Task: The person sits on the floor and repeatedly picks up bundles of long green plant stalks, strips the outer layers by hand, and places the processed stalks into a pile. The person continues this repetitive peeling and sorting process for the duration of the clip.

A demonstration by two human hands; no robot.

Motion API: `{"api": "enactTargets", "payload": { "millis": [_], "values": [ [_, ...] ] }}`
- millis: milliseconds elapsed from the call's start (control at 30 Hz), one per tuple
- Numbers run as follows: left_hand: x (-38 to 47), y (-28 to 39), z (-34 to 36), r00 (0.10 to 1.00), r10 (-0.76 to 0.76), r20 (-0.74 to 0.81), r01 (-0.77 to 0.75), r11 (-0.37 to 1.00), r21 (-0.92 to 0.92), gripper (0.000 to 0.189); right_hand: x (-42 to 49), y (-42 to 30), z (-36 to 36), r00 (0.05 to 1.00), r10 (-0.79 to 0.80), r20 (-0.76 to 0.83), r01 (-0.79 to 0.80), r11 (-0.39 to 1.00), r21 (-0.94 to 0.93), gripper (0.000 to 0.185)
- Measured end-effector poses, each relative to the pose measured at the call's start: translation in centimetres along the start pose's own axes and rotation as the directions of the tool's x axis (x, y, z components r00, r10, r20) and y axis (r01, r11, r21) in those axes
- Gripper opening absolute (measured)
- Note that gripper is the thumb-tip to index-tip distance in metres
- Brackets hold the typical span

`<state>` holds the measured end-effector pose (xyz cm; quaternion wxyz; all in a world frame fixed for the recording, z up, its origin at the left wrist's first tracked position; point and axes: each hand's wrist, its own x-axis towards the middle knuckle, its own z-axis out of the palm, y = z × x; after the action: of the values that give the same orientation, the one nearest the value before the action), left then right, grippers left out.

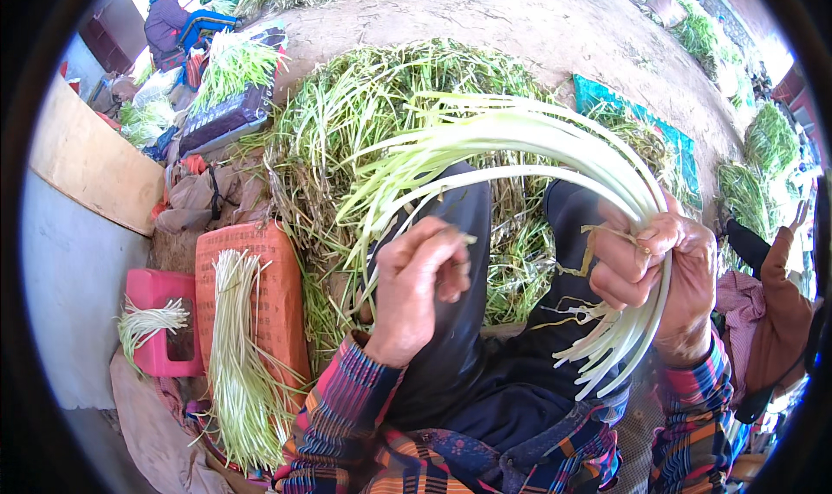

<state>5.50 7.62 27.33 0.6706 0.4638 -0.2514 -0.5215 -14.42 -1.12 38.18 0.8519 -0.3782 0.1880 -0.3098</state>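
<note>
My right hand (640,260) grips a bunch of long pale green stalks (559,136), which look like blanched garlic shoots. Their leafy tops arch leftward above my knees, and the white stem ends (604,357) hang below the fist. A withered yellowish strip (585,253) dangles from that hand's fingers. Lower left of the arch, my left hand (422,279) is raised with its fingers curled and slightly blurred. A small pale fleck shows at its fingertip; whether it is a plant scrap cannot be made out. One stalk passes behind this hand.
A large heap of green and dried leaves (390,104) lies before my knees. At left, a trimmed bundle (240,364) rests on an orange block (279,286), beside a pink plastic stool (146,286) with a smaller bunch. Other people (169,23) sit upper left and at right.
</note>
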Motion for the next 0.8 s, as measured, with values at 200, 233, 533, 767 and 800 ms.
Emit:
{"api": "enactTargets", "payload": {
  "millis": [200,233,533,767,800],
  "values": [
    [-1.8,0.7,-3.2,0.990,0.100,-0.097,-0.115,0.980,-0.165,0.016,-1.2,0.8,-1.3,0.996,0.036,-0.076,-0.026,0.991,0.133,0.047],
    [-2.2,0.9,-3.1,0.996,0.076,-0.054,-0.082,0.988,-0.129,0.016,-1.4,1.0,-1.4,0.996,0.029,-0.084,-0.018,0.992,0.125,0.049],
    [-1.9,-0.6,2.0,0.969,0.046,0.242,0.080,0.869,-0.488,0.042,-3.0,3.8,-1.8,0.989,0.076,-0.130,-0.045,0.973,0.228,0.039],
    [-1.7,-1.2,1.3,0.991,-0.016,0.135,0.074,0.895,-0.440,0.012,-3.7,4.3,-2.4,0.987,0.094,-0.131,-0.048,0.947,0.319,0.035],
    [-1.8,-1.2,1.1,0.996,-0.012,0.091,0.047,0.918,-0.393,0.012,-3.6,4.3,-2.5,0.990,0.082,-0.119,-0.036,0.937,0.346,0.035]
  ]
}}
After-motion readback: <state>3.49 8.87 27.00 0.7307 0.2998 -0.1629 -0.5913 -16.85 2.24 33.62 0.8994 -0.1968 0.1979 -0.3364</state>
